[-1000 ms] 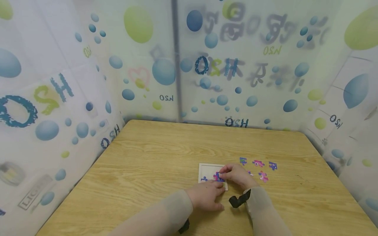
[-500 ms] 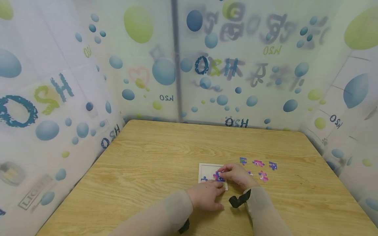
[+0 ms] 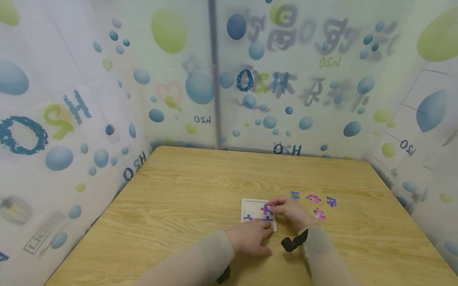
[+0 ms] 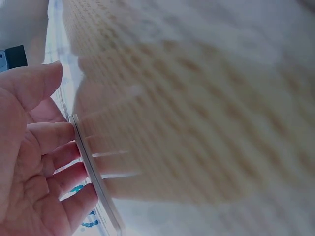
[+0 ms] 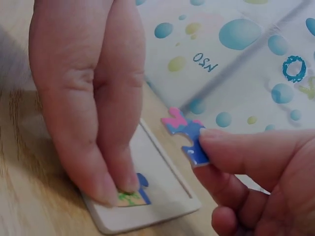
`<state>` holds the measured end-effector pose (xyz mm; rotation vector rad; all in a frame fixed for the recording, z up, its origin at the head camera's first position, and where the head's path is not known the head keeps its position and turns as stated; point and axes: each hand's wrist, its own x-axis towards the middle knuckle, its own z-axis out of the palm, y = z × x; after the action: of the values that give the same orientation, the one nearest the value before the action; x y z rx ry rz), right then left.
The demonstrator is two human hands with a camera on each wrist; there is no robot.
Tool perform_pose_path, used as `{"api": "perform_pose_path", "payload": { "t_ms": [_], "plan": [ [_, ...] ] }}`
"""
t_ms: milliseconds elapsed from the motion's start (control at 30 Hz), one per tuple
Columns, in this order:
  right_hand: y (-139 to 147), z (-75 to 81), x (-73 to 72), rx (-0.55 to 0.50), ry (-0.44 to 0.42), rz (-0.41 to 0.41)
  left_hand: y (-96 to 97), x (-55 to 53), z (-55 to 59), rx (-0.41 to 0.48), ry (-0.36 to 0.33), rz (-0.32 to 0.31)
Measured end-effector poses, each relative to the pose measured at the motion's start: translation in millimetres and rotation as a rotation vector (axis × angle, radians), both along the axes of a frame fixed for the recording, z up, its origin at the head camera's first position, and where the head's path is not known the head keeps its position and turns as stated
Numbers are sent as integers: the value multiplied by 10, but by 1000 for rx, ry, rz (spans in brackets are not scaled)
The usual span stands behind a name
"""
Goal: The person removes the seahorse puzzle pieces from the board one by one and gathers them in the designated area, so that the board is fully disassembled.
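Between thumb and fingers, my right hand (image 3: 291, 211) pinches a blue and pink jigsaw piece (image 5: 189, 140), raised above the tray in the right wrist view. The shallow white puzzle tray (image 3: 251, 204) lies on the table under both hands. My left hand (image 3: 249, 237) rests across its near side. Seen from the right wrist, extended left fingers (image 5: 81, 123) press a blue, green and tan piece (image 5: 133, 198) in a tray corner. Another piece with a blue knob (image 3: 248, 217) shows at the tray's left, partly covered. The left wrist view has left fingertips against the tray's edge (image 4: 93, 172).
Several loose jigsaw pieces lie right of the tray, among them a pink one with an eye (image 3: 313, 199), a blue one (image 3: 331, 201) and a pink one (image 3: 319, 214). The wooden table (image 3: 186, 190) is enclosed by patterned curtains (image 3: 179, 79) at back and sides.
My right hand has shifted slightly right and away with the piece, uncovering a blue knob below it. A loose piece beside that hand is now hidden. The left hand stays put.
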<state>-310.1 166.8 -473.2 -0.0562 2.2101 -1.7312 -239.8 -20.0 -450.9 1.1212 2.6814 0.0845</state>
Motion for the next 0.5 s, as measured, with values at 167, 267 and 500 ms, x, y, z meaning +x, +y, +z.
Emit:
{"api": "perform_pose_path", "payload": {
  "t_ms": [167, 267, 500],
  "plan": [
    [131, 82, 4, -5, 52, 47, 0, 7, 7, 0, -9, 7],
    [263, 138, -10, 20, 80, 70, -1, 8, 17, 1, -26, 14],
    [594, 244, 31, 105, 56, 71, 0, 22, 15, -7, -44, 32]
  ]
}}
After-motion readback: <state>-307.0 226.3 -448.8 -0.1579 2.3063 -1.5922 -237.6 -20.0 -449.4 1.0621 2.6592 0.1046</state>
